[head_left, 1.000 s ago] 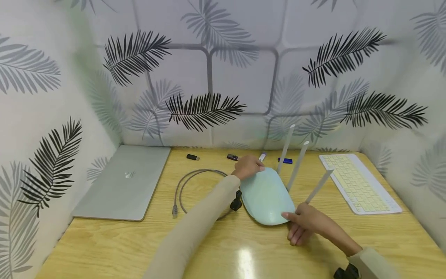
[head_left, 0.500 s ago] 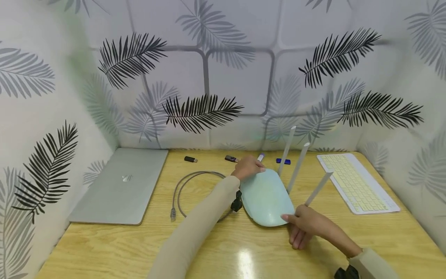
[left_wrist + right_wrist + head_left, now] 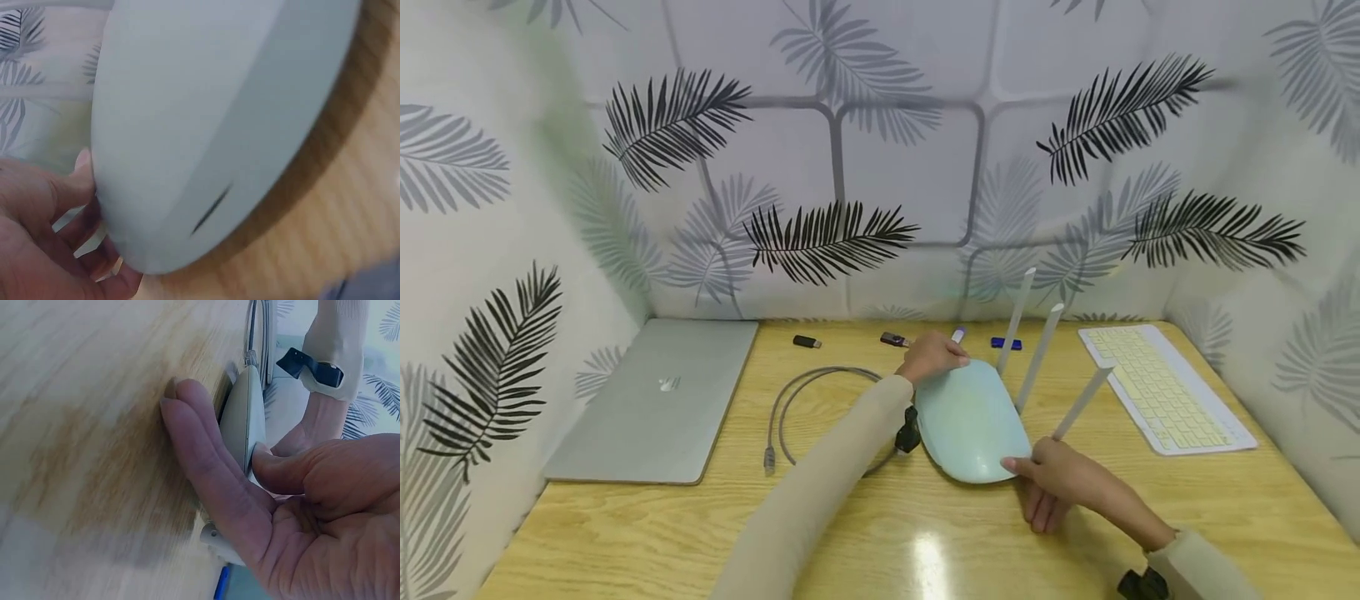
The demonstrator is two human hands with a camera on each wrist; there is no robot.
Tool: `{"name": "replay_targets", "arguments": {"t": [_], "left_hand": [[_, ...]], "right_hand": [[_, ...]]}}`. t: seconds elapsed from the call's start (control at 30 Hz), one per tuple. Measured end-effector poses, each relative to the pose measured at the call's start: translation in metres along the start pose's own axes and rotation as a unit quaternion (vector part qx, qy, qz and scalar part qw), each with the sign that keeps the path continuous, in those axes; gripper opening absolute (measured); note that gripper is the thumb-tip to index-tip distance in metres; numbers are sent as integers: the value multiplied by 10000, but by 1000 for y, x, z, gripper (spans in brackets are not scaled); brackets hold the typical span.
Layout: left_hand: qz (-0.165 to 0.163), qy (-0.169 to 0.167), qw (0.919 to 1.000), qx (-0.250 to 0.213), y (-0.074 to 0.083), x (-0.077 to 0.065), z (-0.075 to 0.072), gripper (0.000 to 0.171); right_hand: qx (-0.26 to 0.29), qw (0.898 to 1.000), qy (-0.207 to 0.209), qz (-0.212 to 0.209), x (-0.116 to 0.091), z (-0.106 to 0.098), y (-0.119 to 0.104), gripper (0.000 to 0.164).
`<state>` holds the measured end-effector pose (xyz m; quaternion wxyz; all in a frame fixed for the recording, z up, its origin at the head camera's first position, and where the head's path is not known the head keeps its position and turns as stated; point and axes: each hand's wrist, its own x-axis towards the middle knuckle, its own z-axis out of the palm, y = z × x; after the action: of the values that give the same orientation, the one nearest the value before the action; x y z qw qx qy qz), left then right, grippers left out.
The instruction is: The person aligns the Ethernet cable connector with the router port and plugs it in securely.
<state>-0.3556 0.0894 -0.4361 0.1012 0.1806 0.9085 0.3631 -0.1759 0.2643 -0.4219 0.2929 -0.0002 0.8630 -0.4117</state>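
Observation:
A pale, oval Wi-Fi router point(image 3: 973, 421) with several upright antennas point(image 3: 1037, 358) is between both hands at mid-table. My left hand point(image 3: 931, 357) grips its far left end. In the left wrist view, the thumb and curled fingers of that hand point(image 3: 44, 225) lie against the router's rim point(image 3: 187, 112). At the near right end, my right hand point(image 3: 1063, 475) pinches the router's edge, thumb on top. The right wrist view shows the thumb on the router's side point(image 3: 237, 422) and the fingers of the right hand point(image 3: 300, 494) beneath. Whether the router's base touches the table is hidden.
Behind the left forearm lies a coiled grey network cable point(image 3: 782, 400). A closed silver laptop point(image 3: 662, 400) is at left, a white keyboard point(image 3: 1165, 387) at right. Along the back lie USB sticks: black point(image 3: 807, 342), dark swivel point(image 3: 895, 339), white-purple point(image 3: 958, 335) and blue point(image 3: 1006, 343).
The head view has shifted slightly, so everything sits a little farther left in it. Both hands keep their hold on the router, which stays in nearly the same place.

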Motion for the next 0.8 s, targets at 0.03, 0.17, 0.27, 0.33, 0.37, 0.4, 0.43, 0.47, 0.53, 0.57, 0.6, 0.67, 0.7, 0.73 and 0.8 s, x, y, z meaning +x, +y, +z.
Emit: {"name": "replay_targets", "arguments": {"t": [0.03, 0.17, 0.27, 0.33, 0.37, 0.4, 0.43, 0.47, 0.53, 0.57, 0.6, 0.67, 0.7, 0.73, 0.8], "left_hand": [[2, 16, 10000, 41, 1, 1, 1, 20], [43, 47, 10000, 54, 2, 4, 4, 19], [130, 11, 9998, -148, 4, 5, 4, 19], [207, 23, 9998, -49, 5, 5, 4, 19], [247, 39, 9997, 34, 5, 3, 3, 19], [296, 67, 9994, 139, 6, 1, 2, 19], [368, 132, 9989, 273, 7, -1, 1, 20], [458, 213, 9980, 387, 8, -5, 0, 20], [704, 380, 9958, 447, 11, -15, -4, 20], [820, 453, 9950, 360, 12, -21, -6, 20], [913, 503, 9944, 201, 12, -28, -9, 20], [1022, 487, 9931, -302, 14, -45, -13, 19], [999, 348, 9920, -696, 14, -55, -15, 19], [896, 166, 9893, -1142, 15, -65, -16, 19], [514, -311, 9761, -2090, 17, -87, -16, 20]], "right_hand": [[-61, 10000, 49, 8, -1, 1, -1, 62], [-318, 9993, 197, 59, -2, 5, -3, 63], [-417, 9988, 210, 113, -3, 2, -3, 63], [-528, 9986, 52, -64, -4, -2, -2, 59], [-616, 9977, -89, -262, -4, -6, -1, 56], [-681, 9961, -286, -489, -6, -10, 0, 52], [-653, 9947, -522, -601, -8, -15, 1, 47], [-636, 9927, -767, -685, -12, -22, 2, 41], [-629, 9864, -1315, -754, -20, -39, 4, 32], [-640, 9831, -1559, -713, -25, -48, 5, 29], [-606, 9809, -1760, -567, -30, -59, 6, 26], [-680, 9789, -1887, -385, -37, -81, 10, 23], [-759, 9790, -1854, -383, -38, -93, 13, 23], [-819, 9806, -1739, -386, -37, -106, 17, 22], [-894, 9861, -1319, -472, -29, -130, 25, 21]]}}
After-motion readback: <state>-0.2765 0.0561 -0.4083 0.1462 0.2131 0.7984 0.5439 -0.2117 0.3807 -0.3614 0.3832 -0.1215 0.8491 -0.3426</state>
